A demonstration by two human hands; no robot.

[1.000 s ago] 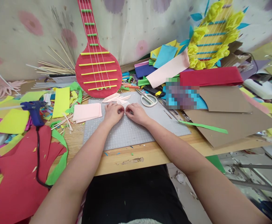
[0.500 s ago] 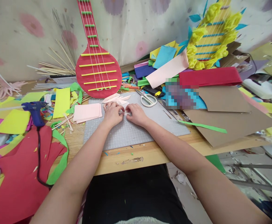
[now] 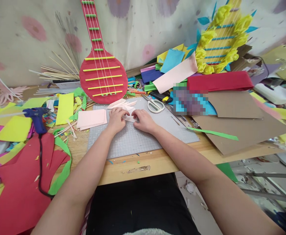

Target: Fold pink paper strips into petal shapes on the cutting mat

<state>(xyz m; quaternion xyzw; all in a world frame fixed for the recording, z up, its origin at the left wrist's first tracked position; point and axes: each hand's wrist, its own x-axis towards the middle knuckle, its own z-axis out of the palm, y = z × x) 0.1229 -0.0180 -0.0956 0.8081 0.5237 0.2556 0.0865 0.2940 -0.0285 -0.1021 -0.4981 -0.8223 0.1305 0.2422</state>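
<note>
Over a grey cutting mat (image 3: 130, 142), my left hand (image 3: 117, 120) and my right hand (image 3: 143, 120) face each other, fingers curled. Between them they hold a small pale pink paper piece (image 3: 130, 118) by its two sides; the fingers cover part of it. Several cut pale pink pieces (image 3: 117, 103) lie just beyond the fingertips. A stack of pale pink paper rectangles (image 3: 92, 118) is to the left of my left hand. White-handled scissors (image 3: 155, 106) rest on the mat beyond my right hand.
A red paper lute (image 3: 103, 78) leans upright at the back, with a yellow flowered one (image 3: 218, 49) at the right. On the left are a blue glue gun (image 3: 37, 119) and red sheets (image 3: 22, 182). Brown cardboard (image 3: 241, 130) and a green strip (image 3: 213, 133) lie to the right.
My left hand has shifted slightly left, away from my right hand. More of the pale pink paper piece shows between the fingers.
</note>
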